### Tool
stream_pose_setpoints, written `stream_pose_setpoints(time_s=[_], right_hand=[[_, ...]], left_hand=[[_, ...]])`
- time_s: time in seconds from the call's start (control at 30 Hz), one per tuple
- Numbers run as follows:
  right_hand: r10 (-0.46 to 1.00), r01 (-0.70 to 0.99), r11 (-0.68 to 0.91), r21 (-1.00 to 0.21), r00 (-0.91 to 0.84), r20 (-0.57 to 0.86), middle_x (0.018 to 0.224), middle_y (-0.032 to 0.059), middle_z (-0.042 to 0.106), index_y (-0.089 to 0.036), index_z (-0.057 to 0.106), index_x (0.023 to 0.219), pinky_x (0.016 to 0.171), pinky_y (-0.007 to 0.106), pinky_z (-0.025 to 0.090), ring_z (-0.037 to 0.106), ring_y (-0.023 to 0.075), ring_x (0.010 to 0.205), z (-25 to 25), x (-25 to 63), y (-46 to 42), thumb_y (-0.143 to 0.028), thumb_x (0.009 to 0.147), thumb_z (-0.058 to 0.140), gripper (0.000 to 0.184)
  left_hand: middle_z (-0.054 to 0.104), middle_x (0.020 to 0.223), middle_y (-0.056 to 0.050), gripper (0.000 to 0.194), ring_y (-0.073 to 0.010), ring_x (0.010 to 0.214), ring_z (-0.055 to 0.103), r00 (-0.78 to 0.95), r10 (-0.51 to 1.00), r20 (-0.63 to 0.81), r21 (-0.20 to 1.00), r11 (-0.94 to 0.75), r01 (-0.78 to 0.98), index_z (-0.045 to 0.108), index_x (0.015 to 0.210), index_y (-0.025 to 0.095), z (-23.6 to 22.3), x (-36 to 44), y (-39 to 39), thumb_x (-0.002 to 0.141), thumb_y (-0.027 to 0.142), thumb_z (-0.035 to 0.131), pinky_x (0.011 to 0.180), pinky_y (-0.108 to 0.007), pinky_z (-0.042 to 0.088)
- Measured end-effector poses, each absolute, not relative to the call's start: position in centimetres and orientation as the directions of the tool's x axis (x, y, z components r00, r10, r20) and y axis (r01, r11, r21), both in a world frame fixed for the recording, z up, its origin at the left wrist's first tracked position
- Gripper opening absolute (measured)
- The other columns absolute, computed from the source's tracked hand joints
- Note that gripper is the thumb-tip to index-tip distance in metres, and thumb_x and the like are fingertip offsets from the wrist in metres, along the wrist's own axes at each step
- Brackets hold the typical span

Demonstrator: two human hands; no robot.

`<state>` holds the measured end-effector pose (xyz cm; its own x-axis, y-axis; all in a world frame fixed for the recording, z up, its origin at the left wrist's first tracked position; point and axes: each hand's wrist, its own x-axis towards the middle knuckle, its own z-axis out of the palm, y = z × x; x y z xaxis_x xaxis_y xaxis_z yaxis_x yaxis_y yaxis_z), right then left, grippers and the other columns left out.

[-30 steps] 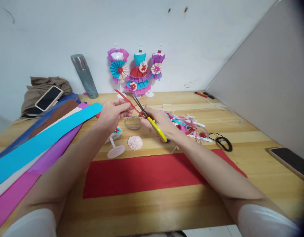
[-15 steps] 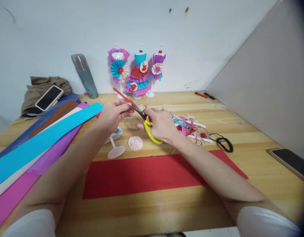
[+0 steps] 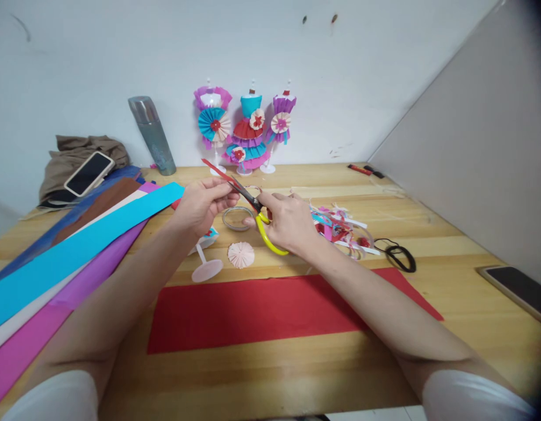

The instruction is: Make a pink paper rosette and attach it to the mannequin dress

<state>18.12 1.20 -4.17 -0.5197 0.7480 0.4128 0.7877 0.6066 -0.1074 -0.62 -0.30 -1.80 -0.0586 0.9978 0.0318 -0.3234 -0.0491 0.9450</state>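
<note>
My left hand (image 3: 207,202) pinches a thin red paper strip (image 3: 215,168) whose free end points up to the left. My right hand (image 3: 290,222) is closed around the yellow handles of a pair of scissors (image 3: 266,237). The dark blades lie along the strip, close to my left fingertips, and look nearly closed. Below the hands are a pale pink pleated rosette (image 3: 241,255) and a small white stand (image 3: 207,270) tipped on its side. A roll of wire (image 3: 237,218) lies between the hands. Nearest my forearms a wide red paper sheet (image 3: 252,316) lies flat.
Three little dress forms (image 3: 251,126) in crepe paper stand against the wall. Coloured paper sheets (image 3: 77,251), a phone (image 3: 89,173) and a bottle (image 3: 152,137) occupy the left. Paper scraps (image 3: 340,228), a black cord (image 3: 402,257) and another phone (image 3: 518,286) lie right.
The scissor blades have drawn closer together along the red strip. Both hands stay in nearly the same place; the whole view has shifted very slightly.
</note>
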Motion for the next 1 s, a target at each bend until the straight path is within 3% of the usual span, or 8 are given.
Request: stream_pose_setpoints(time_s=[0.23,0.53,1.0], right_hand=[[0.774,0.816,0.572,-0.079,-0.506,0.381,0.084,0.0139,0.074,-0.016,0.069,0.115,0.072,0.036,0.029,0.067,0.0293,0.079,-3.93,18.01,1.06,-0.064,0.097,0.044,0.058],[0.772,0.819,0.571,-0.059,-0.511,0.378,0.080,0.0138,0.074,-0.016,0.071,0.107,0.067,0.034,0.025,0.065,0.0273,0.074,-3.83,18.06,1.15,-0.065,0.097,0.042,0.059],[0.794,0.834,0.550,-0.033,-0.510,0.329,0.084,0.0128,0.075,-0.017,0.071,0.109,0.060,0.031,0.019,0.064,0.0245,0.070,-4.08,18.17,1.31,-0.064,0.098,0.043,0.056]], left_hand=[[0.066,0.066,-0.003,0.018,-0.0084,0.061,0.060,-0.089,0.996,-0.018,0.937,-0.015,-0.348,0.073,0.064,0.012,-1.49,-0.33,-0.42,0.079,0.005,0.065,0.063,-0.020,0.052],[0.068,0.070,-0.006,0.006,-0.0097,0.063,0.063,-0.060,0.998,0.004,0.924,-0.027,-0.382,0.073,0.070,0.008,-1.88,-0.67,-0.20,0.076,0.007,0.073,0.065,-0.022,0.054],[0.067,0.066,-0.006,0.021,-0.0091,0.061,0.063,-0.059,0.997,-0.049,0.906,0.019,-0.424,0.072,0.068,0.005,-1.90,-0.71,0.04,0.086,-0.001,0.062,0.063,-0.020,0.052]])
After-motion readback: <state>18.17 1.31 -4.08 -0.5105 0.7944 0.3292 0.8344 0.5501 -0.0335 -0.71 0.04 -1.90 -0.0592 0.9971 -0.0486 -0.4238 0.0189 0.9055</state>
